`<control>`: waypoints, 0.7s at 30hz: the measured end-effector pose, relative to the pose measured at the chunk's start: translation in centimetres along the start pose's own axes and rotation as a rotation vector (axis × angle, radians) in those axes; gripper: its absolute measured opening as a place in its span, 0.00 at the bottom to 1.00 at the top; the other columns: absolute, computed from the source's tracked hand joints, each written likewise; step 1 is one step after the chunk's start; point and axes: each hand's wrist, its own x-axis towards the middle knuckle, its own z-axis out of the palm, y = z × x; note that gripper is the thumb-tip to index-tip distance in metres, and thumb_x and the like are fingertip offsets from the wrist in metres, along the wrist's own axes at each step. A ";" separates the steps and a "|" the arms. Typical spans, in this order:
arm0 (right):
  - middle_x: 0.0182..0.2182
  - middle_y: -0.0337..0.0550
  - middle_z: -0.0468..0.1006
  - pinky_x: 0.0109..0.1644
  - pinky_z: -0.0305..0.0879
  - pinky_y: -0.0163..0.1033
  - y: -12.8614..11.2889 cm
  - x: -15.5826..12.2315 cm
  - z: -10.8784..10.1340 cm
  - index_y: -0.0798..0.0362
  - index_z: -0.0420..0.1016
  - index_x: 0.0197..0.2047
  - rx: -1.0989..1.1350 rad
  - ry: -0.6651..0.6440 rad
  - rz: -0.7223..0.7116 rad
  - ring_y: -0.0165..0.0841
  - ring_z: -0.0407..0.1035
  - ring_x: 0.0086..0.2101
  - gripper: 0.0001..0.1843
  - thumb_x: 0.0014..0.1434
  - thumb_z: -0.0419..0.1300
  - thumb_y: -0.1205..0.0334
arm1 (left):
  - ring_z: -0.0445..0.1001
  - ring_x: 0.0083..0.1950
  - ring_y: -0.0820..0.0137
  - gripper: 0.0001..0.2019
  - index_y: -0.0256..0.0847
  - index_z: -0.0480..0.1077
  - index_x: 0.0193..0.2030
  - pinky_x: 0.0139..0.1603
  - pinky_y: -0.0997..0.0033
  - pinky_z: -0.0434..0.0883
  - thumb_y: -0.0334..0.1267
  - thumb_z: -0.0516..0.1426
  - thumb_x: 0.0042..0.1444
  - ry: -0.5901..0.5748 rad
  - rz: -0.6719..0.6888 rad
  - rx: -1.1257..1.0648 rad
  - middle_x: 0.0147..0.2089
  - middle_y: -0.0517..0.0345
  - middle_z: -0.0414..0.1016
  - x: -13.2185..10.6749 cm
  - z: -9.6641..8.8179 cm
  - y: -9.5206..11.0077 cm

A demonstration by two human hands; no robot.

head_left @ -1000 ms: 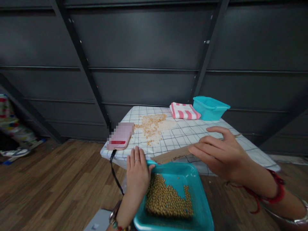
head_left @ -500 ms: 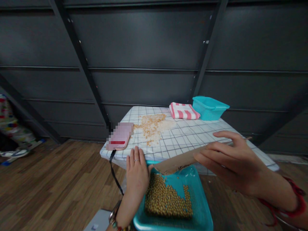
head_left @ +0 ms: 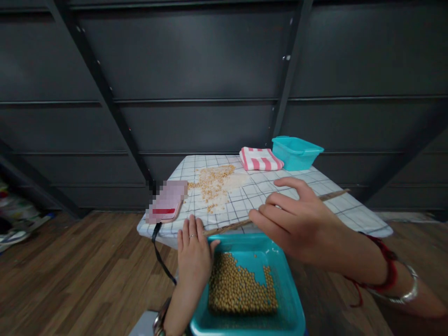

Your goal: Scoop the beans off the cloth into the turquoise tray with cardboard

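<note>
My left hand [head_left: 192, 254] grips the left rim of a teal tub [head_left: 287, 298] held below the table's near edge; the tub holds a layer of yellow beans [head_left: 241, 291]. My right hand [head_left: 297, 221] holds a brown cardboard sheet [head_left: 227, 227], now seen almost edge-on and lying level over the table's near edge above the tub. A pile of pale split beans and rice [head_left: 215, 184] lies on the checked tablecloth [head_left: 336, 212].
A pink phone [head_left: 166, 204] with a black strap lies at the table's left corner. A pink-striped folded cloth [head_left: 260, 159] and a second teal tub [head_left: 296, 152] stand at the back. Dark metal wall behind; wooden floor around.
The cardboard was tilted down into the tub with beans sliding off; now it is levelled and my right hand has shifted left. The camera view has moved slightly right.
</note>
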 end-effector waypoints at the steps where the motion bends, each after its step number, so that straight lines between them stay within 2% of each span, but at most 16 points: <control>1: 0.19 0.34 0.64 0.49 0.48 0.47 0.0 0.0 0.1 0.54 0.69 0.29 0.001 -0.003 0.005 0.29 0.56 0.25 0.14 0.58 0.44 0.71 | 0.61 0.59 0.48 0.30 0.19 0.59 0.55 0.55 0.46 0.61 0.48 0.41 0.59 0.003 0.000 -0.004 0.56 0.27 0.63 0.0 0.0 0.0; 7: 0.20 0.36 0.69 0.48 0.50 0.46 1.5 -0.6 0.9 0.56 0.71 0.31 -0.055 0.065 0.034 0.30 0.60 0.27 0.13 0.57 0.46 0.74 | 0.61 0.58 0.49 0.30 0.21 0.60 0.55 0.55 0.46 0.60 0.48 0.39 0.59 0.001 -0.020 -0.003 0.57 0.28 0.63 0.0 0.1 0.1; 11: 0.24 0.39 0.73 0.46 0.53 0.44 3.1 -0.6 2.4 0.57 0.71 0.34 -0.104 0.122 0.088 0.30 0.62 0.29 0.15 0.56 0.45 0.76 | 0.61 0.58 0.49 0.31 0.20 0.60 0.54 0.55 0.46 0.60 0.49 0.39 0.59 0.036 -0.020 -0.012 0.56 0.27 0.63 0.0 0.3 0.0; 16: 0.23 0.41 0.72 0.45 0.53 0.44 4.1 0.3 4.7 0.58 0.71 0.32 -0.125 0.174 0.122 0.31 0.62 0.29 0.14 0.56 0.45 0.76 | 0.62 0.58 0.50 0.32 0.21 0.61 0.54 0.54 0.48 0.61 0.50 0.37 0.59 0.051 -0.005 0.032 0.56 0.29 0.64 0.0 0.4 -0.1; 21: 0.22 0.39 0.71 0.46 0.51 0.43 4.2 1.2 5.9 0.56 0.72 0.32 -0.100 0.208 0.087 0.30 0.59 0.28 0.15 0.58 0.45 0.75 | 0.63 0.57 0.50 0.31 0.22 0.62 0.54 0.53 0.48 0.63 0.50 0.38 0.58 0.048 0.014 0.087 0.55 0.30 0.66 0.1 0.3 -0.3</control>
